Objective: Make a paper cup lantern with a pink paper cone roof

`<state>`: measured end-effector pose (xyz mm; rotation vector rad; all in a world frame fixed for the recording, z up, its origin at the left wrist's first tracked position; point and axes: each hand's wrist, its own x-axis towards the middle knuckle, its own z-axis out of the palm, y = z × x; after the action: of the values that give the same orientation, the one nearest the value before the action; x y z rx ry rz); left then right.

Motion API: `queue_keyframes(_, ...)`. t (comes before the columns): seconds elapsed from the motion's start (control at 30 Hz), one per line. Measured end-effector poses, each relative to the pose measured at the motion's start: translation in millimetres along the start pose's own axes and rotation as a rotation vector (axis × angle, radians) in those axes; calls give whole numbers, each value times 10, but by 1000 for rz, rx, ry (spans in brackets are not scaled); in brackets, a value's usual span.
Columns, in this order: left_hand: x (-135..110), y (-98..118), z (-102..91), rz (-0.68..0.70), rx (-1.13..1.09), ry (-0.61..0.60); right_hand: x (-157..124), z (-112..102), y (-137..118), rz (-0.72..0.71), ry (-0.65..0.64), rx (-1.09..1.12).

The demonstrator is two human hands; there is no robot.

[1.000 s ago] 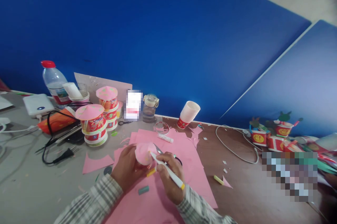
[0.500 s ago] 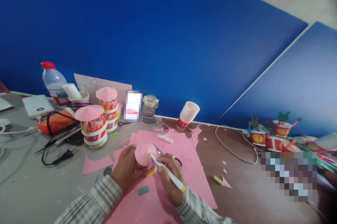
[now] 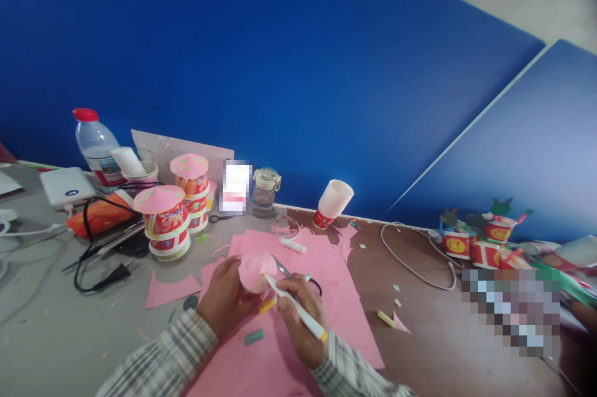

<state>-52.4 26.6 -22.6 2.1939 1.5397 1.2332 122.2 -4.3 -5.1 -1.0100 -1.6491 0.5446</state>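
My left hand (image 3: 228, 297) is wrapped round a paper cup topped with a pink paper cone (image 3: 255, 272); most of the cup is hidden by the fingers. In my right hand (image 3: 301, 316) is a white marker (image 3: 298, 310) with a yellow end, its tip at the right side of the pink cone. A yellow marker cap (image 3: 267, 305) shows between the hands. Scissors (image 3: 281, 266) lie partly behind my right hand on pink paper sheets (image 3: 336, 310). A teal cap (image 3: 254, 338) rests nearer to me, and a glue stick (image 3: 293, 246) lies farther back.
Paper-cup towers with pink cone roofs (image 3: 161, 216) stand at the left, near a bottle (image 3: 97, 151) and a black plug cable (image 3: 112, 277). Behind are a water jar (image 3: 264, 195) and stacked paper cups (image 3: 334, 203). Decorated cups (image 3: 457, 244) and a white cable (image 3: 420, 282) are at the right.
My right hand and the marker have shifted very slightly at the pink cone. Both hands keep their hold; the rest looks the same.
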Motion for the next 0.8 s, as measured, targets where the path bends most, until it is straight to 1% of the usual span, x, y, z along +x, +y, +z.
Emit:
queue_keyframes(0.23, 1, 5, -6, 2, 7, -9, -8, 3, 0, -15, 4, 10)
queue_keyframes(0.37, -2, -7, 5, 10, 19, -1, -11, 2, 6, -37, 30, 26)
queue_keyframes(0.57, -8, -10, 5, 18, 32, -8, 12, 28, -22, -48, 0, -1)
queue_keyframes(0.7, -7, -2, -1, 34, 31, 11, 16, 39, -44, -69, -12, -7)
queue_keyframes(0.8, 0, 2, -3, 37, 25, 11, 14, 35, -43, -58, -11, -7)
